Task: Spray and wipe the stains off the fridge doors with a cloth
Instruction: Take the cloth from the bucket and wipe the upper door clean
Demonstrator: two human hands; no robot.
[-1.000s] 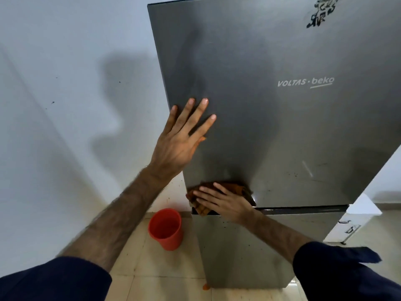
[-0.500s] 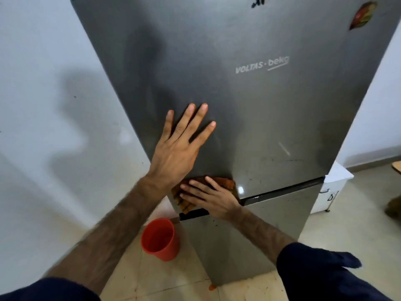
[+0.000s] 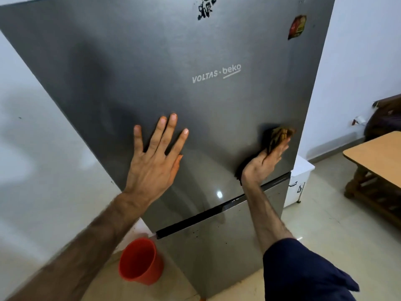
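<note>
Right hand grip: fingers straight and pressed together, flat on the cloth, pinning it against the upper fridge door. Not curled round it afaict, just palm and fingers pushing. The cloth is a brownish-orange rag, blurry, sitting near the door's right edge, a bit above the gap between the two doors, w/ part of it poking out past my fingertips.

Left hand grip: fingers spread wide, palm flat on the same upper door, holding nothing. It's well left of the cloth, roughly same height, under the VOLTAS·beko logo.

Working out from the upper door: there's a wet-looking sheen in an arc between my two hands and a bright glare spot just below it. Black scribbly mark at the top of the door, a red/yellow sticker in its top right corner. Lower fridge door sits right under the dark gap, w/ small dark specks near its top.

On the floor just left of the lower door: an orange cup, open side toward me. Right of the fridge, a small white cabinet tucked beside it, and further right a wooden table. White wall behind on the left. Dark blue sleeve on my right arm.
</note>
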